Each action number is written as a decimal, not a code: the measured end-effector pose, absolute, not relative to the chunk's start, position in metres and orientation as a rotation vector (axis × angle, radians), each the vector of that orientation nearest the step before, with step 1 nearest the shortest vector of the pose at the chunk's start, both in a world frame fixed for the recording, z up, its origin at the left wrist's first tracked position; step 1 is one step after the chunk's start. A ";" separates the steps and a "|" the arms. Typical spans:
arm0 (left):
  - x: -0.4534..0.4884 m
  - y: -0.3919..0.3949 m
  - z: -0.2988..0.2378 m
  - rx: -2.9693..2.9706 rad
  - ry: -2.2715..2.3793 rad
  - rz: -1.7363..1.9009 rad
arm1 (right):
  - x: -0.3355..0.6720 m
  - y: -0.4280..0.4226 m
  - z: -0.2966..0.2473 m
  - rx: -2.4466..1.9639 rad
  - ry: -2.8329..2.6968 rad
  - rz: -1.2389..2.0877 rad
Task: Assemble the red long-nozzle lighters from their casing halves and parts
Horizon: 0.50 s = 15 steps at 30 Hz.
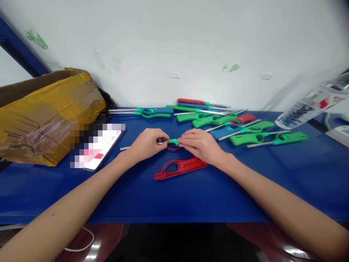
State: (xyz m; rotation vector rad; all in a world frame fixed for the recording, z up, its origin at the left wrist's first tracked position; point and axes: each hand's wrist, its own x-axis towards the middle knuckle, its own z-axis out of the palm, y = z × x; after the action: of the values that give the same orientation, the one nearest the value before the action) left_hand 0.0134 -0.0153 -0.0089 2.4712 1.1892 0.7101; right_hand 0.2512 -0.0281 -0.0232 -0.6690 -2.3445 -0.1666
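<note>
Both hands meet over the middle of the blue table (174, 203). My left hand (147, 142) and my right hand (200, 145) are closed in pinches on a partly assembled lighter (173, 142), which shows a teal trigger piece and a red loop under it. A thin metal tube (124, 148) sticks out to the left behind my left hand. Just in front of my hands lies a red handle shell (180, 168), flat on the table and untouched.
A heap of several finished long-nosed lighters (229, 122) in green, blue and red lies at the back right. A taped cardboard box (43, 116) stands at the left, a phone (100, 147) beside it. A plastic bottle (313, 103) lies at the right.
</note>
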 end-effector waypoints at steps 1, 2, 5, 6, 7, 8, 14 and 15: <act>0.014 -0.016 -0.009 2.480 1.191 0.708 | 0.251 -0.028 -0.023 -0.670 -2.347 -0.165; 0.014 -0.016 -0.009 2.490 1.189 0.707 | 0.251 -0.028 -0.022 -0.676 -2.349 -0.160; 0.015 -0.018 -0.008 2.516 1.168 0.710 | 0.251 -0.029 -0.021 -0.695 -2.352 -0.125; 0.015 -0.018 -0.008 2.521 1.161 0.707 | 0.251 -0.028 -0.021 -0.698 -2.353 -0.113; 0.015 -0.019 -0.008 2.523 1.155 0.704 | 0.251 -0.028 -0.021 -0.697 -2.351 -0.104; 0.015 -0.019 -0.008 2.520 1.153 0.708 | 0.251 -0.028 -0.022 -0.695 -2.349 -0.097; 0.018 -0.019 -0.011 2.543 1.009 0.773 | 0.253 -0.027 -0.024 -0.684 -2.329 -0.095; 0.019 -0.019 -0.011 2.555 0.984 0.792 | 0.253 -0.027 -0.024 -0.677 -2.332 -0.113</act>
State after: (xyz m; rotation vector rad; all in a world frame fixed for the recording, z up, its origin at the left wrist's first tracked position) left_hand 0.0185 -0.0190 -0.0115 2.5553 0.9837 0.7918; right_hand 0.2526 -0.0272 -0.0237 -0.6771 -2.3318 -0.1127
